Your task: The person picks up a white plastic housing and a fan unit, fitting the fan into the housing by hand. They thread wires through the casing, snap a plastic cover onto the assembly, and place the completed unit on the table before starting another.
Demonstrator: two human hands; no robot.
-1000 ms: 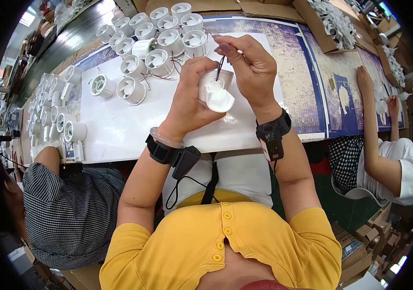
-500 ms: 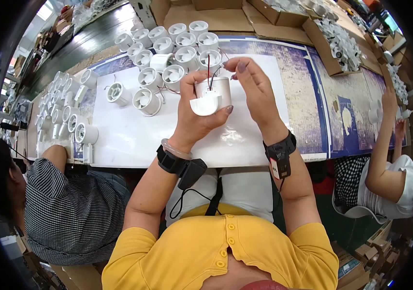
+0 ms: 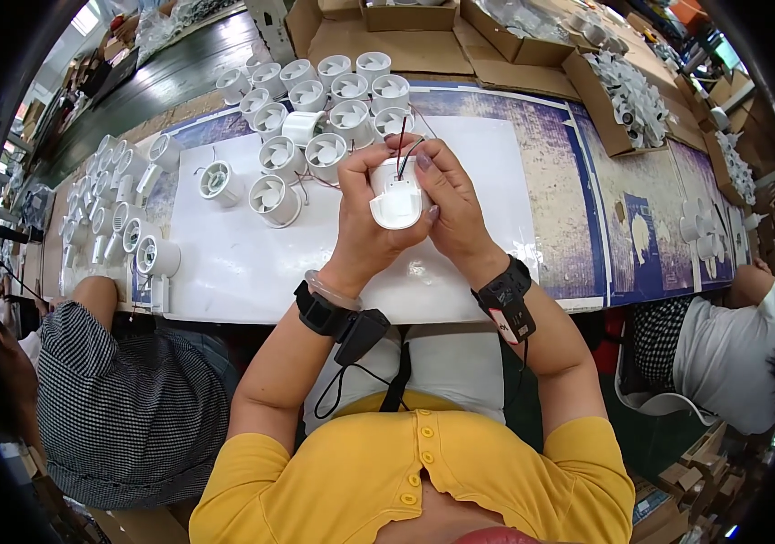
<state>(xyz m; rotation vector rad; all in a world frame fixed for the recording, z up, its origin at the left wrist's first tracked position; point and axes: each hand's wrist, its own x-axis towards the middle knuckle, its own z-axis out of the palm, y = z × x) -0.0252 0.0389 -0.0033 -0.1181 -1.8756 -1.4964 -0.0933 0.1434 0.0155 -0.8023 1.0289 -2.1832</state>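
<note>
Between my two hands is a white round plastic fan housing (image 3: 396,205), held above the white sheet on the table. A red wire and a dark wire rise from its upper face. My left hand (image 3: 364,201) is wrapped round its left side. On the other side, my right hand (image 3: 456,198) closes on the housing, its thumb and fingers beside the wires. Whether the fingers also pinch a wire I cannot tell. Past my hands stand several white cylindrical fans (image 3: 326,152) with bladed wheels inside, some trailing wires.
Another group of white cylindrical parts (image 3: 159,256) stands at the left, near a person in a checked shirt (image 3: 133,408). At the far right sits a person in white (image 3: 739,354). A cardboard box of white parts (image 3: 628,104) lies at the back right. The white sheet (image 3: 315,272) covers the table before me.
My right hand has come in from the right and closed on the housing. The housing has tilted, its flat cap now facing up more. The person at right has lowered an arm.
</note>
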